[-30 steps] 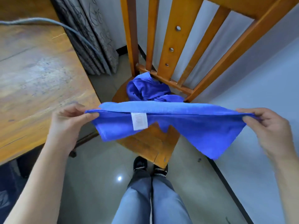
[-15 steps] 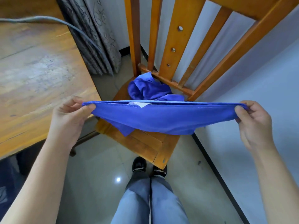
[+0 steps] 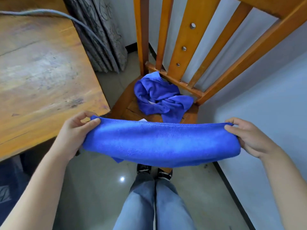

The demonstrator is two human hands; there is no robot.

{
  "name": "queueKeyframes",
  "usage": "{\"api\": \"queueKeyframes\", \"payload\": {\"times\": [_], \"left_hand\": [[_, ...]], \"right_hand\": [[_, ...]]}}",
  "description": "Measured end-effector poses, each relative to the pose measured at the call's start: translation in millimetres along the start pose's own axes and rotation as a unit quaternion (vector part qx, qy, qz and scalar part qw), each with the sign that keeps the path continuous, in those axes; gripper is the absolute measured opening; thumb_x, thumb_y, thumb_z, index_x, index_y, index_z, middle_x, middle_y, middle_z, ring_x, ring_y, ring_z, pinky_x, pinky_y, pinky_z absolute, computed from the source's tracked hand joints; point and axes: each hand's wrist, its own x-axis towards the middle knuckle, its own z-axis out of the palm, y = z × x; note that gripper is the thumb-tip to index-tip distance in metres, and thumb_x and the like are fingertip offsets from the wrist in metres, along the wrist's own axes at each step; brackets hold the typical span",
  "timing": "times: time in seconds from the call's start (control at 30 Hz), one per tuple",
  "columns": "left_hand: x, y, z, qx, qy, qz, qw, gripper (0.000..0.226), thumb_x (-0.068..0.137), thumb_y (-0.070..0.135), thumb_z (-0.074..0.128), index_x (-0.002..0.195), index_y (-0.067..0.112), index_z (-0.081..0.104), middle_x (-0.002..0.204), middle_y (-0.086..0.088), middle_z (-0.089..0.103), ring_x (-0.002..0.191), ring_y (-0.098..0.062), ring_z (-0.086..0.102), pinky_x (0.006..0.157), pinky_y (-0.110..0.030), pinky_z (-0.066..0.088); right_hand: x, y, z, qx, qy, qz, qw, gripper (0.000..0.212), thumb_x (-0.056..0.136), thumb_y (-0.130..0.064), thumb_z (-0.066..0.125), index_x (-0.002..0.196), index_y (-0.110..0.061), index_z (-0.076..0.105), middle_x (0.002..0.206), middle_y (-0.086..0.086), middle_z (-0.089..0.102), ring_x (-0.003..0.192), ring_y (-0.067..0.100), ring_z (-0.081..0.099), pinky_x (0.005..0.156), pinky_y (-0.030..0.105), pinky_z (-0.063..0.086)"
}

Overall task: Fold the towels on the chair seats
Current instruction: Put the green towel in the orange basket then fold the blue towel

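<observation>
Our fingers [image 3: 93,122] pinch both ends of a folded blue towel [image 3: 159,143], the left hand [image 3: 73,133] and right hand [image 3: 250,140] holding it taut in the air over the near edge of the chair seat [image 3: 126,108]. A crumpled towel [image 3: 157,97] lies at the seat's far side against the backrest. The table [image 3: 41,72] stands to the left.

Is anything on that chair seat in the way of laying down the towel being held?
Yes. A crumpled towel lies on the back of the chair seat, against the backrest. The held towel hides the seat's front.
</observation>
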Motion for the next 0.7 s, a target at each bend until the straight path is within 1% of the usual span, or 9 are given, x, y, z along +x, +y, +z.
{"api": "queueKeyframes", "payload": {"times": [0.03,0.07,0.13,0.23,0.3,0.4,0.53,0.63,0.7], "left_hand": [[5,-6,5,0.022,0.001,0.002,1.000,0.023,0.091,0.010,0.055,0.071,0.021,0.057,0.048,0.003,0.062,0.038,-0.010,0.050,0.038,-0.015,0.036],[11,-9,12,0.043,0.003,0.008,0.999,0.022,0.091,0.009,0.055,0.072,0.020,0.055,0.048,0.007,0.062,0.038,-0.004,0.048,0.038,-0.013,0.036],[23,-12,25,0.087,0.000,0.036,0.996,0.025,0.090,0.004,0.055,0.073,0.022,0.054,0.048,0.015,0.060,0.045,0.001,0.047,0.046,-0.014,0.039],[45,-10,40,0.127,0.038,0.067,0.989,0.027,0.088,0.005,0.057,0.073,0.027,0.056,0.059,0.014,0.061,0.066,-0.015,0.052,0.067,-0.030,0.044],[57,-7,49,0.172,0.084,0.080,0.978,0.016,0.089,0.009,0.057,0.080,0.022,0.057,0.079,-0.002,0.061,0.079,-0.023,0.054,0.076,-0.036,0.045],[68,0,65,0.265,0.131,0.105,0.949,0.013,0.091,0.013,0.054,0.099,0.012,0.064,0.099,-0.011,0.053,0.086,-0.021,0.050,0.076,-0.031,0.042],[72,-8,80,0.306,0.147,0.091,0.936,0.023,0.094,0.015,0.049,0.111,0.011,0.064,0.110,-0.010,0.052,0.097,-0.024,0.050,0.080,-0.028,0.040],[65,-21,81,0.367,0.141,0.114,0.912,0.025,0.094,0.017,0.048,0.112,0.013,0.065,0.107,-0.014,0.057,0.096,-0.032,0.054,0.076,-0.031,0.039],[54,-33,84,0.423,0.134,0.145,0.885,0.024,0.094,0.016,0.049,0.111,0.012,0.066,0.101,-0.016,0.064,0.091,-0.037,0.058,0.073,-0.036,0.043]], "right_hand": [[9,2,3,0.007,0.019,-0.008,1.000,0.018,0.080,-0.033,0.068,0.079,-0.022,0.055,0.064,-0.001,0.059,0.047,0.006,0.051,0.045,0.017,0.040],[20,5,4,0.001,0.050,-0.022,0.999,0.013,0.091,-0.019,0.056,0.079,-0.021,0.052,0.061,-0.003,0.059,0.045,0.004,0.051,0.045,0.016,0.042],[40,5,9,-0.031,0.116,-0.050,0.991,0.024,0.095,-0.006,0.046,0.077,-0.021,0.047,0.065,-0.001,0.057,0.050,0.003,0.053,0.045,0.013,0.045],[61,-2,13,-0.049,0.192,-0.092,0.976,0.026,0.094,-0.006,0.047,0.075,-0.025,0.046,0.079,0.001,0.052,0.068,0.007,0.051,0.059,0.017,0.046],[73,-2,9,-0.074,0.228,-0.103,0.965,0.025,0.092,-0.009,0.051,0.075,-0.028,0.048,0.079,-0.001,0.051,0.069,0.010,0.049,0.063,0.019,0.044],[86,0,10,-0.120,0.249,-0.112,0.955,0.013,0.090,-0.009,0.053,0.084,-0.020,0.053,0.075,-0.004,0.050,0.065,0.009,0.047,0.056,0.013,0.042],[95,12,10,-0.177,0.272,-0.104,0.940,0.008,0.091,-0.009,0.051,0.091,-0.017,0.053,0.077,0.005,0.053,0.069,0.017,0.051,0.061,0.022,0.040],[97,26,9,-0.143,0.257,-0.070,0.953,0.013,0.090,-0.008,0.049,0.083,-0.018,0.053,0.064,0.002,0.054,0.045,0.000,0.054,0.051,0.012,0.042],[95,38,8,-0.091,0.249,-0.037,0.964,0.022,0.088,-0.005,0.050,0.076,-0.023,0.052,0.066,0.002,0.060,0.040,-0.003,0.055,0.053,0.015,0.043]]}}
